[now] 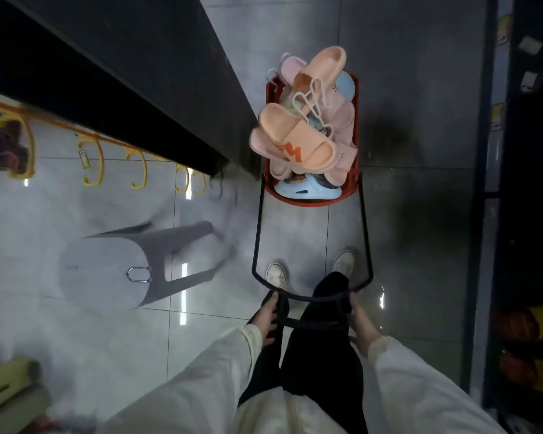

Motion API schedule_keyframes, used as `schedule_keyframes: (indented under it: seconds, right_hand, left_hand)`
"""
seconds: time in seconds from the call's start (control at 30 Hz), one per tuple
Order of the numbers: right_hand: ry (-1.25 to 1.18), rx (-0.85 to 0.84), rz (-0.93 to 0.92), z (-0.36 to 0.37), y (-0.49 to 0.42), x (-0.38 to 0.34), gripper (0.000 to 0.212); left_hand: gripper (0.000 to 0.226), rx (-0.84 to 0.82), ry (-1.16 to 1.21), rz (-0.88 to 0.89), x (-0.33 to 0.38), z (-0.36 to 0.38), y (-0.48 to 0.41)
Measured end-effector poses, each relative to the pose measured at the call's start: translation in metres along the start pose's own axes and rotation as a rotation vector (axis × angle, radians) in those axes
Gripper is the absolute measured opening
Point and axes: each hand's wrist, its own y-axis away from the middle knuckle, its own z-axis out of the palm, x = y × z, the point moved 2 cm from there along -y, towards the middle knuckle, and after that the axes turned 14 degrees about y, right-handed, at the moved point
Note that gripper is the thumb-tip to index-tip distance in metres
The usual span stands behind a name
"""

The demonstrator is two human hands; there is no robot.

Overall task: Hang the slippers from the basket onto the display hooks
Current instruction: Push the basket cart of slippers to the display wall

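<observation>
A red basket (308, 204) stands on the floor tiles, heaped above its rim with slippers; on top lies a peach slipper (295, 142) with orange lettering on its strap, a second peach slipper (322, 68) tilts up behind it, pink slippers (342, 120) crowd the right side and a pale blue slipper (308, 189) lies at the near end; white hangers (311, 95) stick out among them; a long black handle (257, 233) runs from the basket towards the viewer; curved yellow display hooks (94, 164) stand in a row to the left.
</observation>
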Motion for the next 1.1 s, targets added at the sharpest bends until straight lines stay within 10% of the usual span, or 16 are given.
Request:
schedule_keyframes:
  seconds: [1.1]
  right_hand:
    - [0.484, 0.159, -0.228, 0.022, 0.011, 0.023, 0.066]
  left_hand:
    - [0.076, 0.021, -0.259, 0.267, 0.012, -0.010, 0.038]
